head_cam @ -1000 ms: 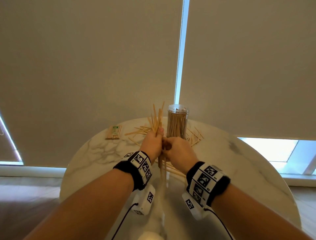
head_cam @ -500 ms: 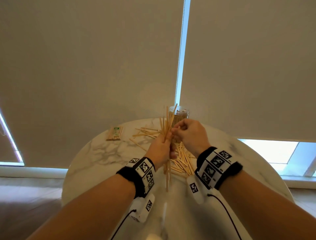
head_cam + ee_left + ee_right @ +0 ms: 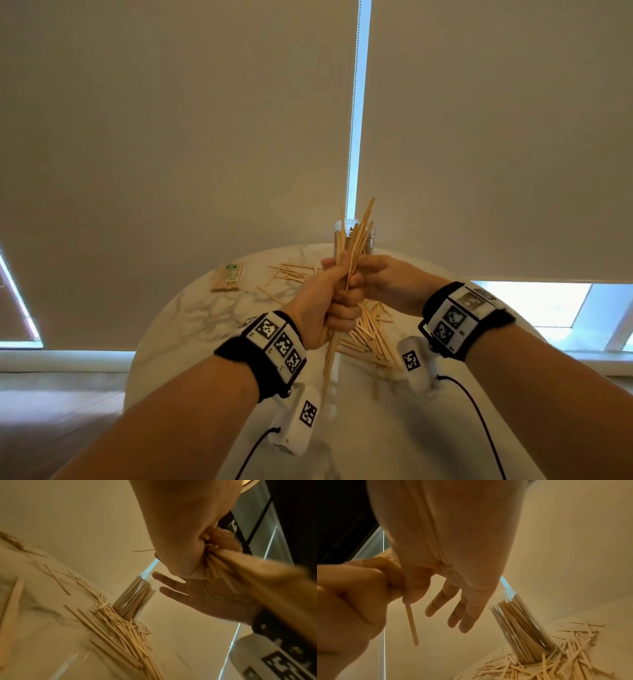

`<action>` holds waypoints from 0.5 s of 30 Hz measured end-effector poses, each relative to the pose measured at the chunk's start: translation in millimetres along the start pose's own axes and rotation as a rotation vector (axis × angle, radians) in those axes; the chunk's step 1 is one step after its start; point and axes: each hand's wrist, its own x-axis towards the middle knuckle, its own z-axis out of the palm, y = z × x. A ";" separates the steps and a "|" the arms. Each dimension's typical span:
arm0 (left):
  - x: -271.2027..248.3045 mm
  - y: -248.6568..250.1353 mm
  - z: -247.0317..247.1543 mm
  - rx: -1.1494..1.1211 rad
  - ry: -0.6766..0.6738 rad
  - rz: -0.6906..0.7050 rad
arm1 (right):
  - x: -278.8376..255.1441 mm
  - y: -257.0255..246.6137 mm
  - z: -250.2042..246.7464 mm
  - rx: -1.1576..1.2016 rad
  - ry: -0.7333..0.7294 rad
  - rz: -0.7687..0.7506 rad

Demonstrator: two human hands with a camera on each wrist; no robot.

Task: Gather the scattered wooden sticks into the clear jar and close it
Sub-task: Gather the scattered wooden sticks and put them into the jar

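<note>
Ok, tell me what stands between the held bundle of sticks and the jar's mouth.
Nothing visible blocks it. The left hand grips the bundle in front of the clear jar, whose mouth is open with no lid on. The jar already looks packed with sticks, so room may be tight.

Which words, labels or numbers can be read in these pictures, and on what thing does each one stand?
None can be read.
Green label on the wrapped bundle of sticks: too small and blurred.
Wristbands on the left hand and right hand: black-and-white square code patterns only, no letters or numbers.
</note>
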 end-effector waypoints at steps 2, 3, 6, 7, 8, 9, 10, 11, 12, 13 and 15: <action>-2.0 2.8 -2.2 0.001 -0.032 -0.022 | -0.6 0.6 -0.5 -0.058 0.017 -0.003; -2.9 3.3 -1.6 0.012 -0.033 -0.025 | 0.3 1.1 -1.4 -0.112 0.050 -0.006; -3.5 -0.7 1.7 0.122 0.039 0.014 | 1.2 1.0 -5.4 -0.267 0.194 -0.021; -3.1 -3.4 2.2 0.167 0.076 0.052 | 1.9 0.7 -6.9 -0.350 0.251 -0.015; -2.3 -6.0 1.9 0.201 0.115 0.096 | 2.4 0.6 -8.9 -0.457 0.312 0.009; -0.9 -8.5 1.5 0.221 0.159 0.138 | 1.9 0.0 -10.1 -0.559 0.364 0.049; 0.4 -10.2 0.5 0.228 0.202 0.171 | 1.8 0.7 -11.7 -0.634 0.408 0.085; 2.1 -11.5 -0.9 0.224 0.238 0.195 | 1.5 1.4 -12.8 -0.685 0.445 0.107; 4.3 -12.4 -2.2 0.212 0.268 0.215 | 0.6 0.9 -13.1 -0.733 0.481 0.118; 6.4 -12.7 -3.1 0.203 0.296 0.236 | -0.1 0.5 -13.8 -0.784 0.525 0.128; 10.1 -12.6 -4.7 0.197 0.353 0.283 | -1.9 -0.8 -14.7 -0.832 0.628 0.117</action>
